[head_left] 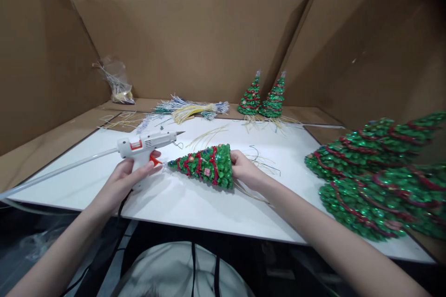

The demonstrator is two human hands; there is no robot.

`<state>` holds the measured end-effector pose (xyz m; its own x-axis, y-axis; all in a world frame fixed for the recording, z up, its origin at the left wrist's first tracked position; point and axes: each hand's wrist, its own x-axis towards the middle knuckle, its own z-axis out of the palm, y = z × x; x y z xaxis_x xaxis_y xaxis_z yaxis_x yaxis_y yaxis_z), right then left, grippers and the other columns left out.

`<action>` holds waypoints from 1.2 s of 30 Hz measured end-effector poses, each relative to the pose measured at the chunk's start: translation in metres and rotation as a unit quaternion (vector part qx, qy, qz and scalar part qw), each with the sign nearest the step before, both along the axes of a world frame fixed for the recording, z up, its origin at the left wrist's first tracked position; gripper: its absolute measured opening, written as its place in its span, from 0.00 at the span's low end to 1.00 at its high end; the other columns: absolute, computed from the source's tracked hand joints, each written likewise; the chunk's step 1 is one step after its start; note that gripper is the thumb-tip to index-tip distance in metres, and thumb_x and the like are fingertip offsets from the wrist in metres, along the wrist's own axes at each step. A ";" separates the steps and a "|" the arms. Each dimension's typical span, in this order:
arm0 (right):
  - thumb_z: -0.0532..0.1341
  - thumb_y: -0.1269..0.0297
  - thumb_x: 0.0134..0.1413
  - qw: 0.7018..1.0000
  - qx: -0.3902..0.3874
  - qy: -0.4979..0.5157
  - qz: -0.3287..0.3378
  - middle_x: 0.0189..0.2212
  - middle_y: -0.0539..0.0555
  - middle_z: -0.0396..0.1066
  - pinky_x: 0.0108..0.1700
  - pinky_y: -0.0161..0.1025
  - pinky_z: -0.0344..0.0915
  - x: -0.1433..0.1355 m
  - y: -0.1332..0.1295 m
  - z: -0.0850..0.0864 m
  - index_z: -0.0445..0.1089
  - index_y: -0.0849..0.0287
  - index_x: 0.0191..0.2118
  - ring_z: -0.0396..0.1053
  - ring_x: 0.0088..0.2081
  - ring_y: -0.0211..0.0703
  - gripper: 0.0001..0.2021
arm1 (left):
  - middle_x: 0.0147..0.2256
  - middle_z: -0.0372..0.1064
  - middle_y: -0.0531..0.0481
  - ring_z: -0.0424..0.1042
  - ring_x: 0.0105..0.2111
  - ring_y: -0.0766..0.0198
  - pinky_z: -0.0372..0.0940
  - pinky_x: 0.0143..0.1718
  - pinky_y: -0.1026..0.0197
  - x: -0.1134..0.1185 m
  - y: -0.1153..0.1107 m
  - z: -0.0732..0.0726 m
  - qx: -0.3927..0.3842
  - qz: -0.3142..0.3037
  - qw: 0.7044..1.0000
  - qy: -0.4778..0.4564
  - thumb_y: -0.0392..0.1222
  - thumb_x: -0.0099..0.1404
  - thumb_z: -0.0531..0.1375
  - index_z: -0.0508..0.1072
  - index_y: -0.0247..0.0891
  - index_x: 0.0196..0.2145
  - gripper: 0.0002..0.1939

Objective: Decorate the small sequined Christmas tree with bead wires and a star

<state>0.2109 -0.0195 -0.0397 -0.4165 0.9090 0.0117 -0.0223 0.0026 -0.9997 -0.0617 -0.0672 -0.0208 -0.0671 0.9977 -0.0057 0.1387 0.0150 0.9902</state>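
- Presently, in the head view, the left hand [122,178] has its fingers clamped around the grip of a white hot glue gun [149,141]; its fingertips are close to the pale tip of a miniature Christmas tree [202,164], though whether they touch it is unclear.
- Also in the head view, the right hand [246,169] grips the tree at its base, fingers closed on the rim. The tree lies on its side, low over the white tabletop [195,211], between the hands.
- As for progress, the held tree already carries red garland, small baubles and a pink gift-shaped piece, so its decoration looks well advanced. I cannot tell what remains to be fixed.
- Two similar decorated trees [266,97] stand upright at the back, seemingly complete; larger-looking decorated trees [364,204] lie at the right. Bundled wire stems [191,112] lie near the back, beside loose strands [207,135].
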 end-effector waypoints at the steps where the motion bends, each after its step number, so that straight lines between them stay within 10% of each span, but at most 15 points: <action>1: 0.67 0.66 0.33 1.000 -0.004 -0.003 -0.002 0.25 0.52 0.76 0.30 0.36 0.67 0.000 0.000 0.000 0.75 0.65 0.28 0.71 0.29 0.42 0.11 | 0.52 0.69 0.43 0.69 0.51 0.47 0.66 0.53 0.52 0.004 0.000 0.002 -0.004 -0.004 1.000 -0.020 0.55 0.53 0.65 0.72 0.35 0.49 0.29; 15: 0.65 0.68 0.32 0.998 -0.024 0.002 -0.060 0.19 0.50 0.72 0.27 0.35 0.65 -0.007 -0.003 -0.001 0.73 0.65 0.27 0.69 0.24 0.41 0.09 | 0.54 0.67 0.40 0.64 0.55 0.46 0.61 0.56 0.50 0.018 0.015 0.004 0.071 -0.096 0.993 0.019 0.54 0.58 0.62 0.71 0.33 0.50 0.27; 19: 0.66 0.67 0.31 0.998 -0.019 -0.007 -0.065 0.19 0.50 0.72 0.26 0.35 0.65 -0.008 -0.004 -0.001 0.72 0.65 0.26 0.68 0.22 0.39 0.10 | 0.54 0.66 0.41 0.71 0.46 0.52 0.70 0.44 0.56 0.005 0.002 0.012 0.083 -0.160 0.980 0.086 0.52 0.63 0.58 0.70 0.37 0.49 0.21; 24: 0.67 0.67 0.31 0.997 -0.020 -0.001 -0.071 0.18 0.50 0.71 0.26 0.36 0.66 -0.009 -0.005 -0.002 0.72 0.64 0.24 0.67 0.22 0.40 0.09 | 0.39 0.73 0.46 0.69 0.26 0.64 0.67 0.26 0.65 -0.005 -0.014 0.021 0.093 -0.196 0.949 0.227 0.51 0.66 0.54 0.71 0.41 0.47 0.16; 30: 0.66 0.66 0.30 0.995 -0.026 0.011 -0.093 0.18 0.49 0.70 0.28 0.38 0.67 -0.012 -0.006 -0.006 0.71 0.63 0.25 0.68 0.23 0.42 0.09 | 0.42 0.73 0.48 0.70 0.43 0.53 0.66 0.41 0.62 -0.004 -0.018 0.024 0.116 -0.200 0.919 0.318 0.51 0.64 0.56 0.73 0.43 0.45 0.15; 36: 0.64 0.68 0.34 0.992 0.008 -0.002 -0.127 0.17 0.51 0.69 0.27 0.38 0.67 -0.023 -0.003 -0.014 0.72 0.63 0.24 0.69 0.26 0.45 0.06 | 0.29 0.69 0.51 0.69 0.29 0.61 0.64 0.30 0.65 0.001 -0.018 0.029 0.145 -0.198 0.905 0.348 0.50 0.64 0.54 0.72 0.40 0.37 0.13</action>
